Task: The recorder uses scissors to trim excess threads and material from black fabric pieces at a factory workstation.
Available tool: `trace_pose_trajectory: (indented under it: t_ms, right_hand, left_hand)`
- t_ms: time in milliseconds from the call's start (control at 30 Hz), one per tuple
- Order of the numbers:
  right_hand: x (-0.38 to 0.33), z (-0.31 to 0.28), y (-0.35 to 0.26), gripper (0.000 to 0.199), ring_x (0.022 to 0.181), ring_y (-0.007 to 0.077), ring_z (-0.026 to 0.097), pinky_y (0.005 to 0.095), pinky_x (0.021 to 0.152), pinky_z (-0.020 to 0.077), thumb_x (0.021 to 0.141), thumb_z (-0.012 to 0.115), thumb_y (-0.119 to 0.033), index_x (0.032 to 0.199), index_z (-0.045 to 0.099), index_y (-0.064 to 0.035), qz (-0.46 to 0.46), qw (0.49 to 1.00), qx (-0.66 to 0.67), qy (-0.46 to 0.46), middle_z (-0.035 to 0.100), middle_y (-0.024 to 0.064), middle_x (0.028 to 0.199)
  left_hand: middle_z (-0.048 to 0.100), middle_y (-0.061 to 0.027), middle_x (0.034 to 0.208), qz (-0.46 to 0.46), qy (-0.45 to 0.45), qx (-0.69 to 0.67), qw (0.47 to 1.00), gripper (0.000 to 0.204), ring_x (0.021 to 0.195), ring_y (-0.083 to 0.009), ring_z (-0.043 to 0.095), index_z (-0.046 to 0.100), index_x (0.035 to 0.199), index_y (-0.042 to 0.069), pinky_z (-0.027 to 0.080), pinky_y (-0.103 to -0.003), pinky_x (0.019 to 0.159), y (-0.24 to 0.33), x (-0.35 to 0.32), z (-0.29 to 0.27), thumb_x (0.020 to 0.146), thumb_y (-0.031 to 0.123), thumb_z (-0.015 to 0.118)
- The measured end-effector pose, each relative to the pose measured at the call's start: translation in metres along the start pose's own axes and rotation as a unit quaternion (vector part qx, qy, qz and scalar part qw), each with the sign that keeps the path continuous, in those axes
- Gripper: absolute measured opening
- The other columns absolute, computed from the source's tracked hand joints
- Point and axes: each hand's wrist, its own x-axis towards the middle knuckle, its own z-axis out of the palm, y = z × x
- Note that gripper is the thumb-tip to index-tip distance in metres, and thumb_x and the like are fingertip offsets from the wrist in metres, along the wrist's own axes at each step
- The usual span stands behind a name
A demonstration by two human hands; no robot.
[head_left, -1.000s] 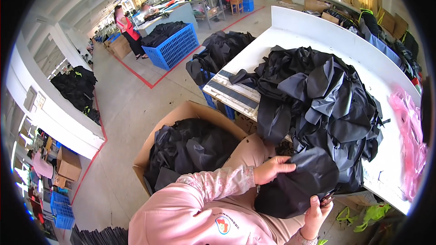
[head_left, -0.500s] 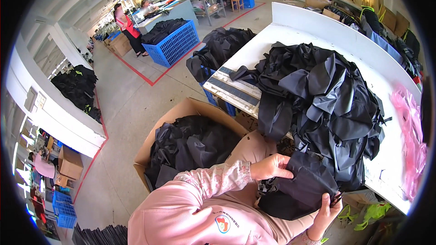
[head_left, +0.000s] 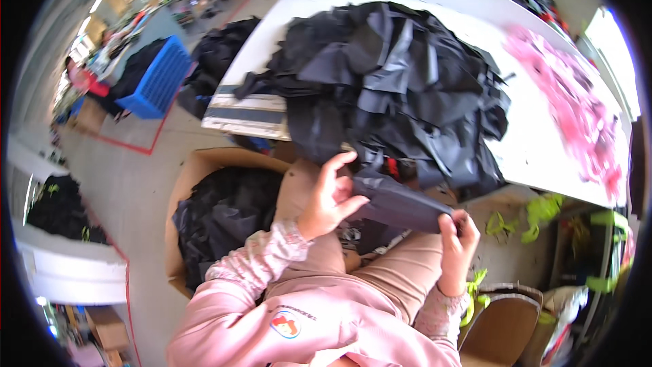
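**Both hands hold a dark fabric piece above the lap**

Nearest, the person sits in a pink top and tan trousers. A cardboard box (head_left: 204, 183) stands open on the grey floor at the person's left, filled with black fabric. Green scraps (head_left: 536, 211) lie on the floor at the right.

The left hand (head_left: 328, 197) is raised, fingers curled, thumb and fingertips pinching the left end of a folded dark fabric piece (head_left: 401, 202). The right hand (head_left: 459, 238) sits lower, closed around the piece's right end. The piece spans between both hands, above the knees and just in front of the table edge.

Beyond, a white table (head_left: 543, 156) carries a large heap of black fabric (head_left: 401, 81), with pink fabric (head_left: 577, 109) spread on its right side. Farther back, a blue crate (head_left: 159, 81) holding dark material stands on the floor beside red floor markings.
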Motion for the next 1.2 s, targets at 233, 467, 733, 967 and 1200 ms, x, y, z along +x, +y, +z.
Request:
trace_pose_trajectory:
  t_ms: [233,467,733,967,1200]
  right_hand:
    - [-0.004,-0.011,0.015,0.017,0.055,0.0021,0.046,0.0177,0.049,0.0374,0.097,0.053,-0.015,0.103,0.061,0.0001,-0.034,0.989,0.070,0.125,0.058,-0.0004,0.074]
    - [-0.017,0.033,-0.022,0.032,0.096,0.0272,0.065,0.0309,0.077,0.0530,0.082,0.065,0.001,0.113,0.060,-0.0004,-0.139,0.987,0.003,-0.086,0.063,0.0168,0.111]
    - [-0.007,0.059,-0.016,0.020,0.075,0.0297,0.064,0.0298,0.065,0.0502,0.078,0.071,-0.003,0.096,0.063,-0.0015,-0.170,0.978,-0.085,-0.088,0.063,0.0132,0.087]
    - [-0.008,0.051,-0.018,0.018,0.064,0.0316,0.062,0.0346,0.056,0.0487,0.072,0.066,0.003,0.089,0.061,-0.0005,-0.174,0.969,-0.099,-0.147,0.060,0.0137,0.079]
    - [-0.011,0.042,-0.027,0.011,0.059,0.0210,0.053,0.0292,0.056,0.0410,0.076,0.068,0.002,0.079,0.057,0.0008,-0.169,0.972,-0.046,-0.158,0.057,0.0099,0.070]
  left_hand:
    - [0.060,-0.0023,0.102,0.015,-0.057,-0.054,0.997,0.052,0.089,-0.0079,0.058,0.046,0.132,0.003,0.048,-0.022,0.080,-0.012,0.004,0.011,0.084,-0.006,0.065]
    - [0.063,-0.0034,0.100,-0.040,-0.073,-0.026,0.996,0.028,0.089,-0.0081,0.060,0.059,0.112,0.000,0.049,-0.023,0.081,-0.003,-0.002,0.022,0.085,0.000,0.067]
    - [0.064,-0.0044,0.098,-0.007,-0.062,-0.007,0.998,0.019,0.090,-0.0100,0.062,0.062,0.103,-0.002,0.051,-0.024,0.080,-0.003,-0.002,0.019,0.085,-0.002,0.066]
    - [0.063,-0.0067,0.087,0.069,-0.055,0.089,0.992,0.017,0.079,-0.0179,0.062,0.067,0.094,0.003,0.049,-0.029,0.071,-0.002,-0.008,0.018,0.078,0.002,0.072]
    - [0.053,-0.0074,0.109,0.222,-0.046,0.151,0.962,0.013,0.105,-0.0198,0.049,0.069,0.096,0.008,0.037,-0.034,0.094,0.000,-0.005,0.017,0.084,0.012,0.068]
